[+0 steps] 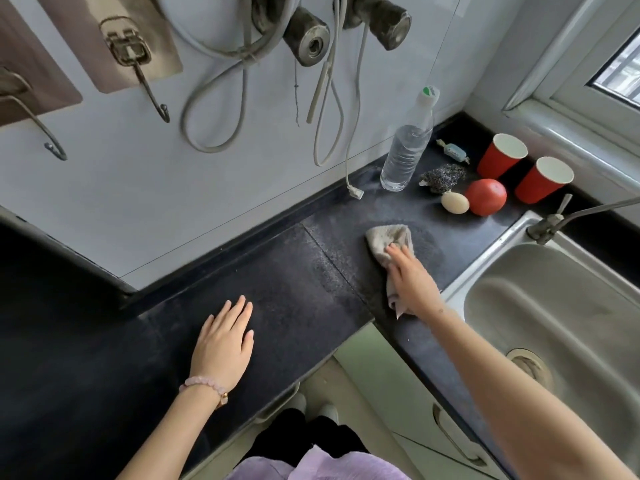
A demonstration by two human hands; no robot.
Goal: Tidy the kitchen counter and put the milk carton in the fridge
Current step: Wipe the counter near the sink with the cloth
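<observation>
Dark speckled stone makes up the counter, and a grey cloth is pressed flat against it under the right hand, whose fingers are spread over the fabric rather than closed round it. The left hand is laid palm-down and empty on the bare stone, well apart from the cloth. Wiping is judged to be the step in hand, with a duller, streaked patch seen around the cloth.

Much is thought to be left. No milk carton is shown anywhere in the view (nor is a fridge), so that part of the task is taken as not yet begun. Near the corner, things are gathered: a clear water bottle, a scouring pad, a wrapped sweet, an egg just beside a tomato, and two red paper cups.

The counter is L-shaped and set against a pale wall, from which hooks and loose cables are hung. A steel sink with its tap is set to the right, below a window.
</observation>
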